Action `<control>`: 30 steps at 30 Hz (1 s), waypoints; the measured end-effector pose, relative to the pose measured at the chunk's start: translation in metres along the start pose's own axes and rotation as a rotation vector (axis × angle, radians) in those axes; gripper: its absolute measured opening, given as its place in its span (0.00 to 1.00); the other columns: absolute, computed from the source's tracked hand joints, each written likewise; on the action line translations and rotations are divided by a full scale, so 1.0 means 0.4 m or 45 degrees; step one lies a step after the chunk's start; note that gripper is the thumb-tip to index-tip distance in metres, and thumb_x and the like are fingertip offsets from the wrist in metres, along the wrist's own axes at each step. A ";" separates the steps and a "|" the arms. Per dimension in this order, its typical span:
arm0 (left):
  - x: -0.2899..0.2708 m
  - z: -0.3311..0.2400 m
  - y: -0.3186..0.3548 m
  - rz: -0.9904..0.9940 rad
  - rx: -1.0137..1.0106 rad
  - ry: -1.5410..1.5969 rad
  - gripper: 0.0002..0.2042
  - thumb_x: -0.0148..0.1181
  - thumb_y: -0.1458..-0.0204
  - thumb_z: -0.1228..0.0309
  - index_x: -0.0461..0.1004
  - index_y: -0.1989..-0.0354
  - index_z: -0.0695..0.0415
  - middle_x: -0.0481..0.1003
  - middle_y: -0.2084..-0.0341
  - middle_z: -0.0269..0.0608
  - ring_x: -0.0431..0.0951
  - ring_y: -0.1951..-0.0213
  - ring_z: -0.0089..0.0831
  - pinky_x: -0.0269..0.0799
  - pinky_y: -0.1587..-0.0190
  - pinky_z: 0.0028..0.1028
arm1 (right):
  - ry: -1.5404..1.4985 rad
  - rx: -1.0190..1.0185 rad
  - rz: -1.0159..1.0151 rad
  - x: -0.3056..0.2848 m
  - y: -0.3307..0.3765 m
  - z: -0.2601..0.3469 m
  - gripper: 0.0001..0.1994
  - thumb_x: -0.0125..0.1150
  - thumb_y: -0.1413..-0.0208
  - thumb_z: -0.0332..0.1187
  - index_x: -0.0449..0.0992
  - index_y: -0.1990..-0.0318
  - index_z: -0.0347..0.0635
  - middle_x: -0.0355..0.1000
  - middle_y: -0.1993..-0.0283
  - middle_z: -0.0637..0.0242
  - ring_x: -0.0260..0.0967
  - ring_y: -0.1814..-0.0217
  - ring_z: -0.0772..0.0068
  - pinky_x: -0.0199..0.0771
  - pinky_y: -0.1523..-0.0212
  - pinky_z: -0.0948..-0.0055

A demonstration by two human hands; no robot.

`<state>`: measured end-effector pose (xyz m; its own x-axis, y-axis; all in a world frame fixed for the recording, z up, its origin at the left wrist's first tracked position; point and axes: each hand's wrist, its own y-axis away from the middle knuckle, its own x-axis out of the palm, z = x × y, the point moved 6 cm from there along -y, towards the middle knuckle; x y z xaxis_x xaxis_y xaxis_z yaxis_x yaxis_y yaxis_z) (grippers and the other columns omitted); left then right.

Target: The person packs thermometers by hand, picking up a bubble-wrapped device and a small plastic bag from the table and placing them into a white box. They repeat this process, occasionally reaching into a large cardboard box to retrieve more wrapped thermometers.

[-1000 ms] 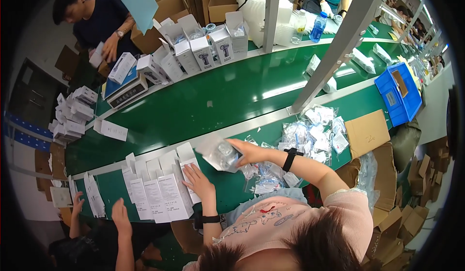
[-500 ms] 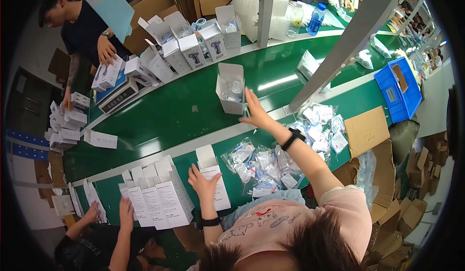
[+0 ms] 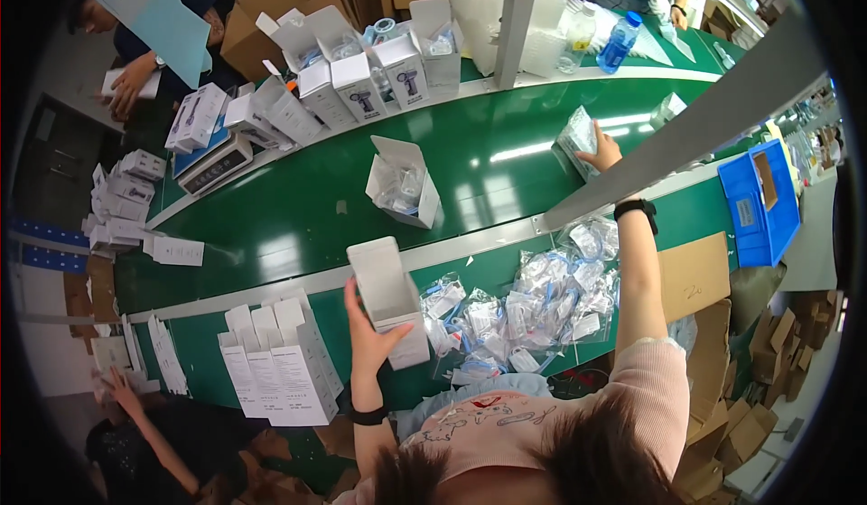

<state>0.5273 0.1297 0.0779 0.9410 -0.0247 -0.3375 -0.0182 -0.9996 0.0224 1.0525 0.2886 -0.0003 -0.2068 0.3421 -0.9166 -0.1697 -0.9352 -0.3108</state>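
- Head view: since 0.5 s ago, R hand (image 3: 601, 150) has left the open white cardboard box w/ clear-bagged parts (image 3: 402, 184) and gone right; L hand (image 3: 368, 335) has tipped up a tall, open-topped white carton (image 3: 391, 293).
- L hand grasps that carton, thumb in front, fingers round its left side — prob. to steady the thin walls; flap up, mouth facing the camera.
- R hand touches the whitish block-shaped pack in clear plastic (image 3: 573, 139), fingers & thumb at its near side; firm grip or not, can't tell.
- Pack lies on the shiny green belt (image 3: 289, 198), beyond the pale metal rail (image 3: 452, 247); box stands there too, well apart from it.
- Slanting grey metal post (image 3: 668, 126) crosses before the R wrist — tight-looking, true clearance unclear.
- Heap of clear bags w/ white & blue parts (image 3: 533, 315) crowds the carton's right; green gap on its left, then a row of upright white cartons (image 3: 280, 369).
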 end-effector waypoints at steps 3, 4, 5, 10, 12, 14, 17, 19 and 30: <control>0.053 -0.065 -0.031 0.093 0.193 -0.394 0.45 0.70 0.74 0.74 0.48 0.44 0.54 0.52 0.46 0.53 0.58 0.47 0.46 0.57 0.47 0.38 | -0.136 0.077 0.285 0.028 -0.025 -0.021 0.41 0.64 0.64 0.34 0.48 0.40 0.48 0.65 0.58 0.44 0.65 0.59 0.45 0.66 0.60 0.57; 0.069 -0.074 -0.035 0.124 0.223 -0.395 0.45 0.70 0.75 0.74 0.48 0.45 0.54 0.52 0.47 0.54 0.57 0.47 0.48 0.58 0.47 0.38 | -0.201 0.125 0.431 0.040 -0.021 -0.027 0.41 0.63 0.63 0.34 0.47 0.39 0.48 0.64 0.55 0.44 0.64 0.57 0.44 0.66 0.59 0.57; 0.065 -0.071 -0.026 0.123 0.224 -0.413 0.44 0.71 0.76 0.74 0.49 0.46 0.53 0.52 0.47 0.55 0.57 0.47 0.49 0.58 0.48 0.39 | -0.218 0.083 0.458 0.008 -0.027 0.051 0.41 0.63 0.63 0.34 0.47 0.39 0.48 0.64 0.55 0.44 0.64 0.57 0.44 0.66 0.59 0.57; 0.050 -0.067 0.000 -0.108 0.406 -0.348 0.39 0.72 0.76 0.73 0.53 0.53 0.52 0.51 0.48 0.57 0.57 0.47 0.52 0.59 0.49 0.41 | -0.239 0.282 -0.373 -0.228 0.180 -0.086 0.36 0.56 0.59 0.31 0.48 0.40 0.42 0.64 0.53 0.51 0.64 0.53 0.61 0.62 0.52 0.68; 0.043 -0.050 0.019 -0.138 0.389 -0.329 0.38 0.72 0.76 0.74 0.53 0.55 0.52 0.51 0.48 0.57 0.57 0.47 0.53 0.59 0.49 0.41 | -0.723 0.603 -0.159 -0.326 0.292 -0.069 0.34 0.52 0.59 0.30 0.49 0.41 0.40 0.61 0.49 0.56 0.62 0.50 0.66 0.62 0.51 0.72; 0.058 -0.047 0.019 -0.161 0.422 -0.255 0.36 0.72 0.75 0.74 0.52 0.58 0.53 0.52 0.48 0.58 0.58 0.48 0.54 0.60 0.50 0.41 | -1.355 0.782 0.116 -0.387 0.413 0.001 0.35 0.52 0.61 0.30 0.50 0.41 0.40 0.60 0.48 0.60 0.60 0.49 0.70 0.62 0.51 0.74; 0.078 -0.031 0.037 -0.176 0.485 -0.188 0.36 0.72 0.75 0.74 0.52 0.58 0.53 0.52 0.48 0.58 0.58 0.48 0.54 0.60 0.50 0.41 | -1.941 0.746 0.302 -0.422 0.496 0.291 0.35 0.53 0.62 0.31 0.49 0.41 0.38 0.60 0.49 0.63 0.59 0.48 0.71 0.62 0.51 0.75; 0.087 -0.022 0.050 -0.170 0.520 -0.150 0.36 0.72 0.75 0.74 0.51 0.58 0.52 0.52 0.48 0.59 0.59 0.48 0.54 0.60 0.50 0.41 | -2.035 0.720 0.299 -0.375 0.508 0.399 0.34 0.54 0.60 0.32 0.51 0.42 0.37 0.60 0.49 0.63 0.59 0.48 0.70 0.61 0.49 0.74; 0.107 0.006 0.104 -0.429 0.554 -0.031 0.36 0.71 0.72 0.73 0.46 0.59 0.55 0.51 0.46 0.63 0.59 0.48 0.54 0.59 0.50 0.41 | -1.310 -0.275 -0.502 -0.372 0.426 0.920 0.28 0.62 0.59 0.31 0.59 0.48 0.44 0.58 0.51 0.57 0.54 0.45 0.58 0.54 0.46 0.65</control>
<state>0.5659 0.0871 0.0619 0.9109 0.3024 -0.2807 0.1396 -0.8661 -0.4800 0.6999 0.1120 0.1757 -0.8897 0.4371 -0.1315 -0.2494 -0.7067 -0.6621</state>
